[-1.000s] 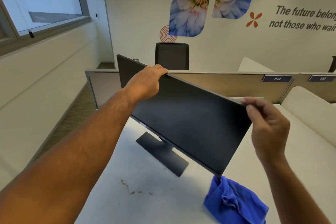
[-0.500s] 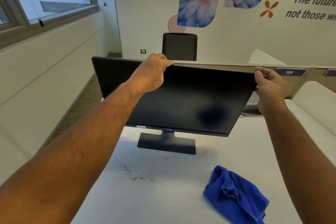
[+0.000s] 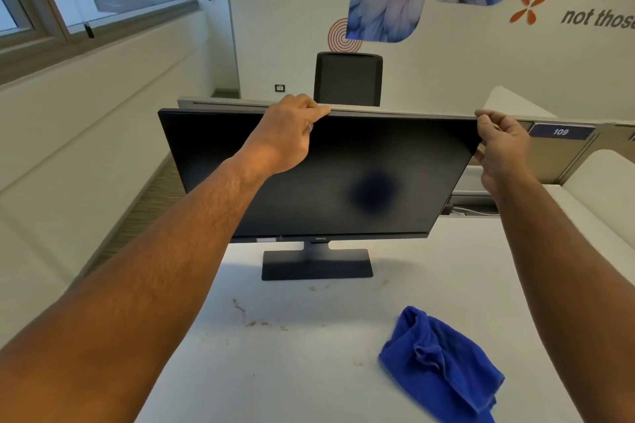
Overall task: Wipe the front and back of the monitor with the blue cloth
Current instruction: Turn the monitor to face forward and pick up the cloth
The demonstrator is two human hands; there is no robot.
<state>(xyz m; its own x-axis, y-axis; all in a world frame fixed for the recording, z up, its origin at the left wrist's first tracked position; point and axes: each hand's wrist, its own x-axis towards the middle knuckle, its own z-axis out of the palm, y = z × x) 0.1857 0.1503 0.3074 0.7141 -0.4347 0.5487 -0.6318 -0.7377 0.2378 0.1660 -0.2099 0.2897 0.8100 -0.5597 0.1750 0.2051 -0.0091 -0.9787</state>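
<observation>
Both arms are stretched forward, away from the body. The left hand (image 3: 287, 136) is raised, palm down, with the fingers bent over the top edge of the monitor (image 3: 343, 182) and gripping it. The right hand (image 3: 503, 151) is at the same height and pinches the upper right corner between thumb and fingers.

Office — desk partition (image 3: 563, 161) with number plate (image 3: 560, 131), desk chair (image 3: 347, 79), slogan wall (image 3: 608, 3)
</observation>
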